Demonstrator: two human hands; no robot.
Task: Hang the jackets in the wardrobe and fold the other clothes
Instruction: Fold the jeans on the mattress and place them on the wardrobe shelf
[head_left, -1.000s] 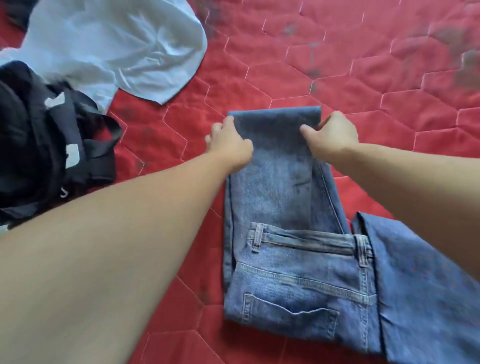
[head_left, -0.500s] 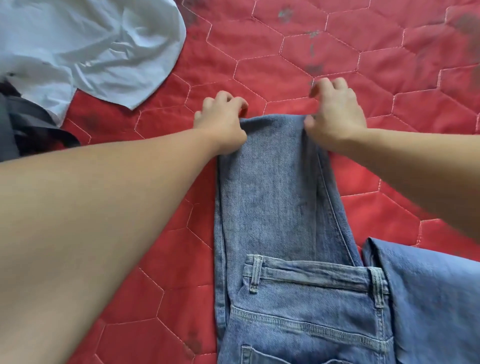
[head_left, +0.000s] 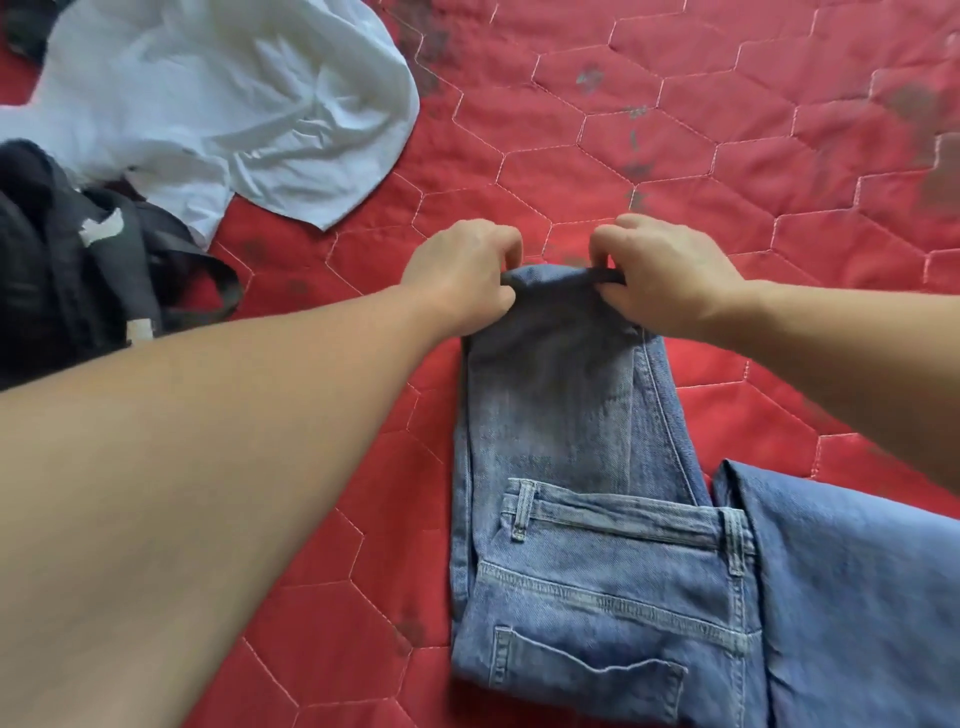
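A pair of blue jeans (head_left: 571, 467) lies partly folded on the red quilted bedspread (head_left: 675, 130), waistband and back pocket nearest me. The far folded end is lifted slightly off the quilt. My left hand (head_left: 462, 275) pinches its left corner with curled fingers. My right hand (head_left: 670, 275) grips its right corner the same way. A second stretch of blue denim (head_left: 857, 597) lies at the lower right beside the waistband.
A crumpled white shirt (head_left: 234, 104) lies at the upper left. A black garment with white patches (head_left: 78, 270) is heaped at the left edge below it. Bare red quilt stretches beyond my hands and to the right.
Both hands have curled round the far folded end of the jeans and raised it a little; the fold edge has bunched narrower between them.
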